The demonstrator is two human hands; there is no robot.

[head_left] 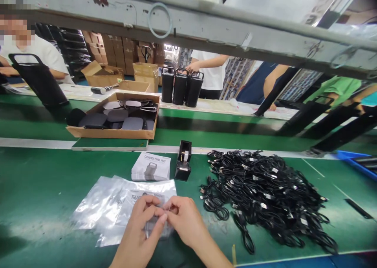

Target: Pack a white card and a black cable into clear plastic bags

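The hands (182, 221) hide most of the small item (153, 225) between them.

Hands (159, 217) pinch clear plastic bag (154, 230); black cable pile (262, 193) beside.

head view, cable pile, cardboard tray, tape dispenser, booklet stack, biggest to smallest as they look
1. Black cable pile
2. Cardboard tray
3. Booklet stack and black tape dispenser: these two look about alike, so I can't rank them.

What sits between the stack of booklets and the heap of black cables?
A black tape dispenser stands there, as the head camera view shows.
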